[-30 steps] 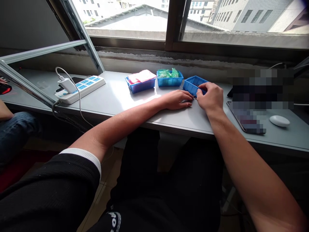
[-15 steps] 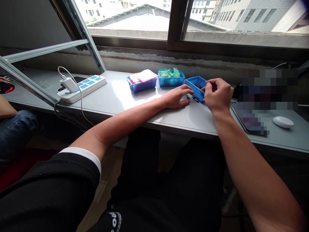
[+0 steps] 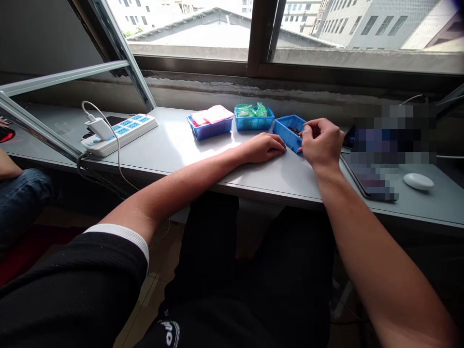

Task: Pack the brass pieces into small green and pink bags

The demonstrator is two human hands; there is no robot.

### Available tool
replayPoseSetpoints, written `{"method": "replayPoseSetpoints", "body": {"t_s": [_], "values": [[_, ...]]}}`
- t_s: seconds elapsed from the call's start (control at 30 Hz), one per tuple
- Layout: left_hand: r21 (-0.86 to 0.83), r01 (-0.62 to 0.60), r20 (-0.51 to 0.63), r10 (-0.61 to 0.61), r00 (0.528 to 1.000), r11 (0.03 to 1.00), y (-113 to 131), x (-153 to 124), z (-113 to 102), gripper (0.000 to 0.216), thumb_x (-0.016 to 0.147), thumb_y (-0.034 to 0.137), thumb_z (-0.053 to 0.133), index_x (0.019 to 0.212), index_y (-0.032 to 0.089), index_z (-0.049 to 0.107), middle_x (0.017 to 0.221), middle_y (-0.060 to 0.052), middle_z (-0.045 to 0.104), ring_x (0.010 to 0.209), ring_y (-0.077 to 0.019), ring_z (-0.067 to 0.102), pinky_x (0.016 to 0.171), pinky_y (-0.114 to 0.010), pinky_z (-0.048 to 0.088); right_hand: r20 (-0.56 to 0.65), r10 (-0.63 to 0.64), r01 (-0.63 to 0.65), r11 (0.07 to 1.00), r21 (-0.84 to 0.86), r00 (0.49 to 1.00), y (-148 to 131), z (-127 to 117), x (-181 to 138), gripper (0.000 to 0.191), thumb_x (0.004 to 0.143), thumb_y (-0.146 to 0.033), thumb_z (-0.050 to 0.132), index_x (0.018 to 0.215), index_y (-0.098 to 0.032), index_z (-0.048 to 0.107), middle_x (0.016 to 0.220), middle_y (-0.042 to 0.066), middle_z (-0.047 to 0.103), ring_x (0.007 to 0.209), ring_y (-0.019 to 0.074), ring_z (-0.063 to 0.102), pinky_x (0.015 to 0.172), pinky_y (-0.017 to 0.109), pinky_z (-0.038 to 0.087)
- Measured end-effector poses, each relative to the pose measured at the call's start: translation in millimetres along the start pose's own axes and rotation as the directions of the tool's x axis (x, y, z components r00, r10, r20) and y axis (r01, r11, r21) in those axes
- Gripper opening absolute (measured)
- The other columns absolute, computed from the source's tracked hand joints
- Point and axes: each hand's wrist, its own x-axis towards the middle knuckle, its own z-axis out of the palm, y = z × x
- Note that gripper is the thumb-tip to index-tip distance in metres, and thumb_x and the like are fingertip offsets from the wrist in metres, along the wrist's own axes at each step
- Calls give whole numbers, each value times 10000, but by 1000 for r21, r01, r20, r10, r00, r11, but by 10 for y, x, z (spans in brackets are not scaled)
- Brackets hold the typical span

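Note:
My left hand [image 3: 264, 147] rests palm down on the grey table [image 3: 181, 145], fingers curled together just left of a blue bin [image 3: 286, 131] that holds small dark parts. My right hand [image 3: 321, 141] sits at that bin's right side with its fingers bent in a pinch over the rim; what they hold is too small to make out. Two more blue bins stand to the left: one with green packets [image 3: 253, 117] and one with pink and white packets [image 3: 210, 122].
A white power strip [image 3: 119, 134] with a plugged charger and cable lies at the left. A white mouse [image 3: 418, 181] and a blurred flat device [image 3: 369, 176] lie to the right. A metal frame bar [image 3: 39, 128] crosses the left side. Another person's leg [image 3: 18, 193] shows at far left.
My left hand slid right and closed up against the bin's front corner, covering the small dark parts that lay on the table. My right hand stayed at the bin, fingers still pinched.

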Motion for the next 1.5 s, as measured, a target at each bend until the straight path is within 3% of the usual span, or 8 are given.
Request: {"method": "replayPoseSetpoints", "body": {"t_s": [0.1, 0.3, 0.43, 0.6, 0.8, 0.93, 1.13, 1.5], "values": [[3, 38, -43, -38, 998, 999, -53, -14, -58, 368, 1152, 110, 715, 1274, 221, 1044, 1410, -142, 995, 1323, -333, 964, 1287, -481, 738, 3, -52, 52, 997, -55, 999, 1, -24, 27, 53, 1045, -278, 787, 1017, -322, 792, 1117, 155, 956, 1048, 424, 929, 1091, 634, 771], [77, 167, -91, -160, 983, 983, -167, -98, -240, 313, 1095, 147, 788, 1242, 227, 1052, 1336, -111, 1014, 1263, -345, 979, 1247, -480, 753, -34, -37, 33, 994, -103, 999, 62, -36, 55, 155, 1025, -306, 817, 923, -352, 709, 1045, 142, 934, 1010, 433, 886, 1087, 655, 747], [95, 228, -143, -213, 967, 969, -183, -121, -253, 357, 1041, 105, 781, 1231, 238, 1053, 1319, -92, 1019, 1260, -340, 978, 1253, -469, 751, -22, -65, 60, 983, -171, 998, 47, -84, 31, 113, 1083, -282, 744, 985, -338, 736, 1169, 187, 936, 1194, 481, 870, 1188, 697, 702], [10, 269, -212, -261, 942, 963, -150, -93, -196, 367, 1014, 86, 790, 1225, 238, 1049, 1265, -76, 1025, 1181, -329, 980, 1217, -476, 760, 89, -306, 317, 932, -177, 948, -122, -99, -67, 206, 1178, -255, 630, 1146, -313, 825, 1288, 202, 921, 1387, 479, 817, 1299, 668, 651], [-55, 298, -217, -302, 928, 953, -181, -86, -133, 280, 1016, 139, 874, 1232, 250, 1014, 1298, -83, 1013, 1182, -327, 971, 1163, -457, 764, 347, -422, 459, 888, -28, 837, -126, 192, -127, 367, 1059, -141, 694, 1368, -254, 857, 1418, 205, 919, 1178, 428, 891, 1141, 610, 729], [-241, 301, -239, -357, 903, 923, -280, -100, -98, 388, 978, 132, 891, 1364, 179, 897, 1479, -170, 954, 1229, -316, 969, 1143, -425, 781, 388, -377, 386, 921, 58, 841, -37, 257, -66, 478, 1003, -127, 775, 1453, -243, 887, 1362, 158, 984, 1192, 429, 951, 1182, 604, 735], [-381, 304, -172, -389, 905, 873, -458, -109, -76, 498, 1013, 279, 1011, 1426, 187, 749, 1453, -201, 932, 1247, -308, 945, 1116, -413, 767, 405, -366, 367, 927, 79, 838, -12, 206, -46, 241, 1024, -173, 772, 1100, -297, 964, 1246, 104, 1016, 1167, 432, 973, 1116, 586, 742], [-420, 202, -153, -288, 945, 885, -365, -97, -101, 293, 998, 217, 981, 1279, 167, 919, 1308, -127, 978, 1128, -247, 921, 1072, -370, 714, 387, -373, 405, 915, -1, 843, -38, 267, -68, 257, 979, -120, 760, 1133, -271, 900, 1238, 149, 994, 1138, 431, 950, 1086, 568, 738]]}}
